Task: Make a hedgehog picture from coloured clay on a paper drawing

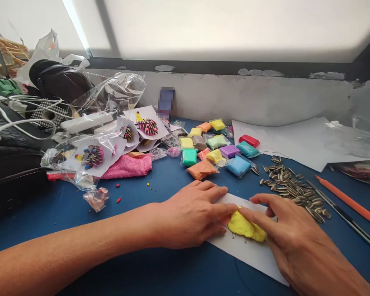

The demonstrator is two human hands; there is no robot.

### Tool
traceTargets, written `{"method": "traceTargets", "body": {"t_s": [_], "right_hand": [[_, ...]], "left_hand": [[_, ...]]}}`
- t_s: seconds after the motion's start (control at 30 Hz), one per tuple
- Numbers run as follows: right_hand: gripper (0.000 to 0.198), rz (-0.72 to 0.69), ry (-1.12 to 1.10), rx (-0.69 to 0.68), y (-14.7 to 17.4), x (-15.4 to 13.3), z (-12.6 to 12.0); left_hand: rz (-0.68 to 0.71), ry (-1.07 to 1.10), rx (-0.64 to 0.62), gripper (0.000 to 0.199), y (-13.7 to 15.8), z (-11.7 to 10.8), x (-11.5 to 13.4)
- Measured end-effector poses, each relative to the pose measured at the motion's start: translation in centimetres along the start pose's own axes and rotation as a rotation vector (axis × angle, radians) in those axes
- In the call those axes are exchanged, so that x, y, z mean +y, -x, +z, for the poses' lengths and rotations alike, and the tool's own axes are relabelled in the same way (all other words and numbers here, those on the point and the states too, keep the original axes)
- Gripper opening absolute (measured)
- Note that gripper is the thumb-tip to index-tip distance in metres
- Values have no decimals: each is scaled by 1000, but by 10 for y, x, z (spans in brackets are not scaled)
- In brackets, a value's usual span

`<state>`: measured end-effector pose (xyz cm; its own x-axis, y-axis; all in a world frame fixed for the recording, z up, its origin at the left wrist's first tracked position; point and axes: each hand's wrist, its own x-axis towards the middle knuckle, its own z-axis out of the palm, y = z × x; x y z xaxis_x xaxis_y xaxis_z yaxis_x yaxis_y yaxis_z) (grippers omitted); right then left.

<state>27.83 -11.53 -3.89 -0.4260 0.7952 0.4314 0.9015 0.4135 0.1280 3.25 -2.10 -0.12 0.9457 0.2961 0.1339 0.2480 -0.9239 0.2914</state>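
Note:
A flattened piece of yellow modelling clay [244,226] lies on a sheet of white paper [249,253], where a few short drawn lines show below it. My left hand [200,216] rests on the paper with its fingers stretched out, the index fingertip at the clay's upper left edge. From the right, my right hand [291,230] reaches over the sheet, fingers apart, its index fingertip pressing the clay's top edge close to the left one. Part of the clay's right side is hidden by the right hand. Neither hand grips anything.
Wrapped clay packets [239,165] in several colours lie beyond the paper. Sunflower seeds [291,185], a pen [342,211] and an orange marker [348,199] are at the right. Seed-covered hedgehog crafts [148,126], a pink cloth [128,166] and a black bag [15,172] occupy the left.

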Motion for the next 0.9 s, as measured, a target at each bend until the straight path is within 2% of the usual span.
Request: {"method": "traceTargets", "body": {"t_s": [0.13,0.27,0.37,0.7,0.9], "right_hand": [[56,49,20,-29,-5,-4,-18],[46,-33,-3,-28,-7,-7,-29],[48,-61,-10,-20,-4,-8,-27],[54,-109,154,-39,0,-11,-20],[55,-101,135,-31,-2,-10,-20]], "left_hand": [[4,-25,-8,38,-1,1,1],[-10,5,-11,46,-2,-1,2],[-19,27,-10,51,-2,-2,2],[-21,6,-28,42,-2,3,0],[-15,-13,-29,39,-1,2,0]]}}
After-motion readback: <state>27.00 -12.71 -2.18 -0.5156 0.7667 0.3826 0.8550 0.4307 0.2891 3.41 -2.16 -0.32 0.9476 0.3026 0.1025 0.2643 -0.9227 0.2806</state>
